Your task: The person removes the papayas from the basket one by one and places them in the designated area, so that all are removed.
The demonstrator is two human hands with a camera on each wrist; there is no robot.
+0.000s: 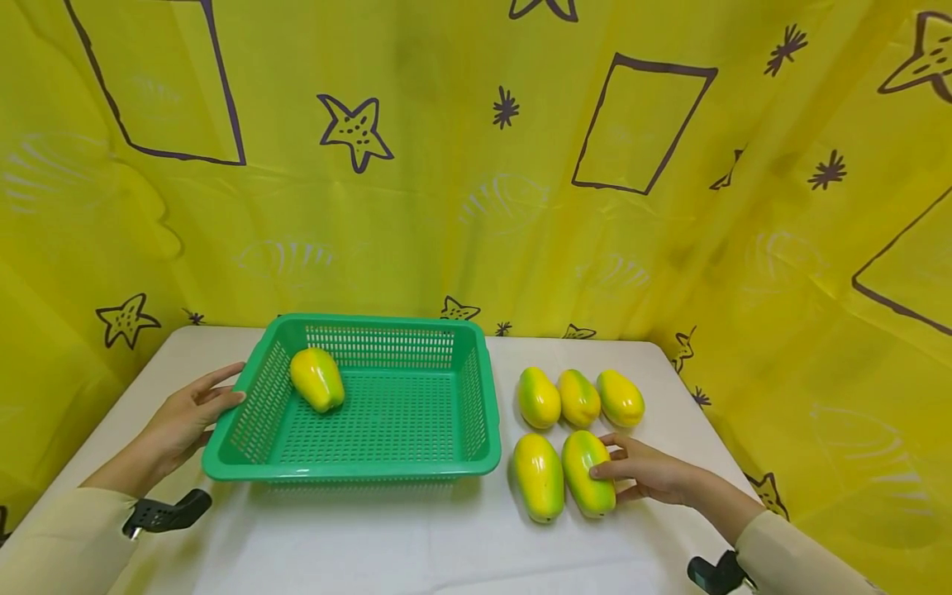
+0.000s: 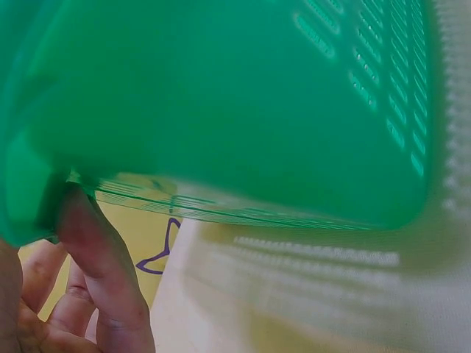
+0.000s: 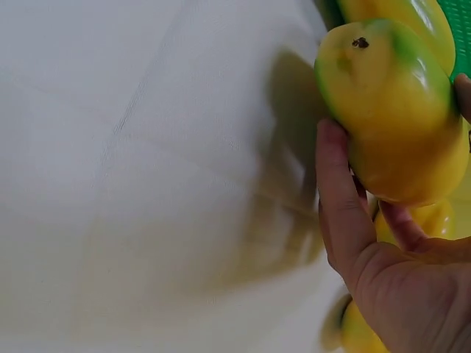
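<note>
A green plastic basket [image 1: 357, 473] with slotted walls stands on the table at centre left. My left hand [image 1: 189, 417] holds its left rim; in the left wrist view a fingertip [image 2: 92, 235] tucks under the lip. One yellow-green papaya [image 1: 317, 380] lies inside the basket, near its left wall. On the right, my right hand [image 1: 650, 473] grips another papaya [image 1: 583, 467] from its right side, thumb on top and fingers round the far side. In the right wrist view the held papaya [image 3: 397, 110] shows a dark spot at its end.
Beside the held fruit lies a papaya [image 1: 539, 479]. Behind them three more form a row: left papaya [image 1: 539, 398], middle papaya [image 1: 578, 398] and right papaya [image 1: 621, 398]. The white table [image 1: 357, 545] is backed by a yellow patterned curtain [image 1: 431, 223].
</note>
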